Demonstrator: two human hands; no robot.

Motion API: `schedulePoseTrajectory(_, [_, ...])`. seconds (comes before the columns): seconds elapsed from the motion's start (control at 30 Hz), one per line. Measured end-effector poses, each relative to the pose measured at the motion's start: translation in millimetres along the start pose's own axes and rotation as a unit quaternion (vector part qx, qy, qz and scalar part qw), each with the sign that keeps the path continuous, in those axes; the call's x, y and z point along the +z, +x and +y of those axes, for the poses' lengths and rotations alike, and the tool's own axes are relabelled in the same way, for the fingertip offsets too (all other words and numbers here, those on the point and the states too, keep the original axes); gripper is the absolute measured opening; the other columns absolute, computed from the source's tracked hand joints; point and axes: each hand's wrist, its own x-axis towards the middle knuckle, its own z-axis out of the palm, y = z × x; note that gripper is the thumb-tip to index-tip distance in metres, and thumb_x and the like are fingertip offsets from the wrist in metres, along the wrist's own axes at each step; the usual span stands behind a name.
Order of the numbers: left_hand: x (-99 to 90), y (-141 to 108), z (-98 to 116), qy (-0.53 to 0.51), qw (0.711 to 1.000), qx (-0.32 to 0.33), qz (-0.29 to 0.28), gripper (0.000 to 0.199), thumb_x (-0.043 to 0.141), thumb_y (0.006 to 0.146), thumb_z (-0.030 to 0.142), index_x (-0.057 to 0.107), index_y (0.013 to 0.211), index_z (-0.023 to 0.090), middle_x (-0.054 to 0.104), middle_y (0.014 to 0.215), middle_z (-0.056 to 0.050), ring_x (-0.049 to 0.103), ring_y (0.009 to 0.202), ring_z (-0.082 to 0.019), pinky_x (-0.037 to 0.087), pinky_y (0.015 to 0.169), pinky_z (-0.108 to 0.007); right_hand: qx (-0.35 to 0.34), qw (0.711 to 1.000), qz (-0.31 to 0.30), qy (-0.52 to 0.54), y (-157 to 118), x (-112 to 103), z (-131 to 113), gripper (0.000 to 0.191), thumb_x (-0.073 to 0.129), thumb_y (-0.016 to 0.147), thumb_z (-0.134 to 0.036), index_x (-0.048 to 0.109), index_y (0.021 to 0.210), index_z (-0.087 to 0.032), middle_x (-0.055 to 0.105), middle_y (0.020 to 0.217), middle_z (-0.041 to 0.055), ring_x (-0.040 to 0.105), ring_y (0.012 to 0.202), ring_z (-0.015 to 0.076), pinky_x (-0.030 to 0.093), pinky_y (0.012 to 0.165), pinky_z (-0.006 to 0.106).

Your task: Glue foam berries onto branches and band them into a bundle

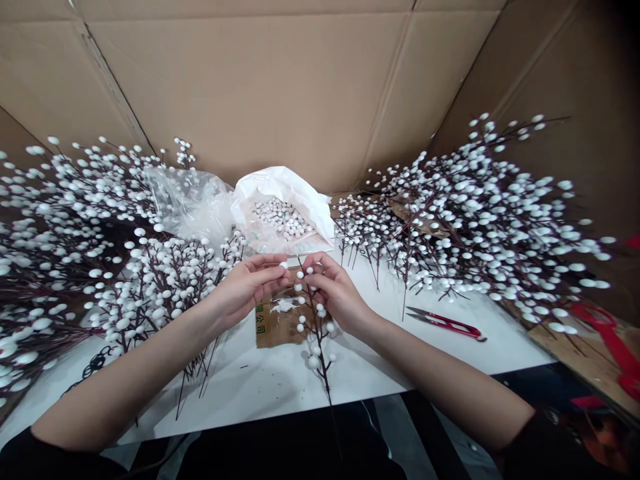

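Between the thumb and fingers of my left hand [253, 283] is a small white berry [284, 265]. My right hand [336, 288] pinches the upper part of a dark artificial berry stem [320, 337], whose lower end points down past the table's front edge. White berries dot this stem along its side twigs. Both hands are close together, the left berry just beside the stem's tip. Under them lies a brown cardboard piece [267, 337] with a white smear of glue-like paste [285, 305]. Behind the hands stands an open white bag [273, 179] of loose white berries [283, 219].
Finished-looking berry stems pile up at the left [165, 280] and right [465, 213]. Red thread snips [447, 325] lie on the white table [240, 393]. A clear plastic bag [193, 200] is beside the white bag. Red-handled scissors [607, 337] lie far right. A cardboard wall [250, 87] stands behind.
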Motion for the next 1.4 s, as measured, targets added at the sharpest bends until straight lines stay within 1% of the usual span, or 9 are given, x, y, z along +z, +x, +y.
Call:
schedulePoseTrajectory(0.2, [3.0,-3.0,2.8,0.007,1.0,-0.004,-0.003,0.012,0.064,0.082,0.0,0.068,0.085,0.01,0.07,0.073,-0.004,0.067,0.066,-0.008,0.056,0.075,-0.018,0.004,0.999,0.041,0.02,-0.9,2.6,-0.1,0.021,0.074,0.072,-0.033,0.059,0.08,-0.02,0.06,0.066,-0.0034,0.049,0.053,0.0084,0.029,0.044,0.018])
schedulePoseTrajectory(0.33, [2.1,-4.6,2.6,0.021,1.0,0.004,-0.013,0.012,0.069,0.079,0.003,0.068,0.086,0.012,0.071,0.076,-0.003,0.067,0.068,-0.008,0.055,0.079,-0.021,0.089,0.988,0.103,0.073,2.3,2.1,-0.9,0.029,0.081,0.063,-0.034,0.064,0.08,-0.018,0.067,0.068,0.0011,0.052,0.053,0.0097,0.032,0.044,0.019])
schedulePoseTrajectory(0.4, [0.4,-4.2,1.5,0.031,0.999,0.025,-0.025,0.015,0.074,0.076,0.006,0.068,0.088,0.012,0.072,0.077,-0.002,0.068,0.07,-0.009,0.055,0.081,-0.023,0.125,0.984,0.102,0.082,4.2,0.2,-1.7,0.029,0.08,0.062,-0.033,0.067,0.08,-0.015,0.067,0.069,0.0023,0.051,0.051,0.009,0.035,0.045,0.02])
schedulePoseTrajectory(0.53, [-3.4,-2.5,-2.0,0.061,0.995,0.072,-0.04,0.026,0.083,0.068,0.018,0.07,0.091,0.013,0.073,0.078,-0.002,0.069,0.075,-0.012,0.054,0.086,-0.028,0.139,0.983,0.09,0.082,5.1,-1.5,-6.0,0.025,0.079,0.061,-0.032,0.069,0.076,-0.015,0.059,0.058,-0.002,0.048,0.047,0.0078,0.034,0.043,0.02])
schedulePoseTrajectory(0.7, [-4.6,-1.8,-6.1,0.066,0.993,0.088,-0.053,0.031,0.085,0.065,0.022,0.071,0.091,0.013,0.074,0.082,-0.003,0.07,0.078,-0.014,0.055,0.086,-0.03,0.093,0.989,0.092,0.07,-0.1,4.4,-13.5,0.027,0.082,0.061,-0.035,0.064,0.071,-0.018,0.058,0.055,-0.0038,0.046,0.046,0.0077,0.03,0.042,0.019])
schedulePoseTrajectory(0.87, [-2.8,-4.6,-7.5,0.049,0.992,0.087,-0.078,0.029,0.084,0.069,0.024,0.071,0.092,0.014,0.075,0.086,-0.005,0.071,0.082,-0.015,0.056,0.087,-0.029,-0.049,0.997,0.047,-0.021,-6.3,11.0,-12.7,0.023,0.077,0.069,-0.033,0.06,0.066,-0.018,0.064,0.065,-0.0012,0.048,0.051,0.0075,0.034,0.049,0.02])
schedulePoseTrajectory(1.0, [-0.8,-8.6,-7.1,0.037,0.992,0.079,-0.09,0.029,0.085,0.068,0.026,0.071,0.091,0.014,0.075,0.088,-0.005,0.071,0.08,-0.015,0.056,0.087,-0.03,-0.119,0.987,0.059,-0.091,-8.5,15.4,-11.6,0.022,0.071,0.074,-0.03,0.055,0.065,-0.018,0.059,0.061,-0.0025,0.046,0.053,0.0082,0.035,0.052,0.022])
schedulePoseTrajectory(1.17, [1.5,-11.4,-6.7,0.02,0.994,0.072,-0.084,0.033,0.087,0.064,0.026,0.071,0.089,0.013,0.075,0.087,-0.005,0.071,0.079,-0.015,0.056,0.086,-0.029,-0.158,0.973,0.082,-0.149,-9.6,20.7,-12.6,0.021,0.067,0.074,-0.028,0.052,0.064,-0.018,0.054,0.059,-0.0031,0.044,0.055,0.0086,0.035,0.054,0.023])
schedulePoseTrajectory(1.4, [3.0,-13.6,-5.7,0.021,0.993,0.073,-0.086,0.03,0.086,0.067,0.026,0.071,0.089,0.012,0.075,0.086,-0.005,0.07,0.079,-0.014,0.055,0.084,-0.027,-0.169,0.959,0.102,-0.203,-10.8,22.5,-10.7,0.019,0.065,0.072,-0.026,0.049,0.064,-0.019,0.047,0.056,-0.005,0.04,0.054,0.0086,0.032,0.052,0.022])
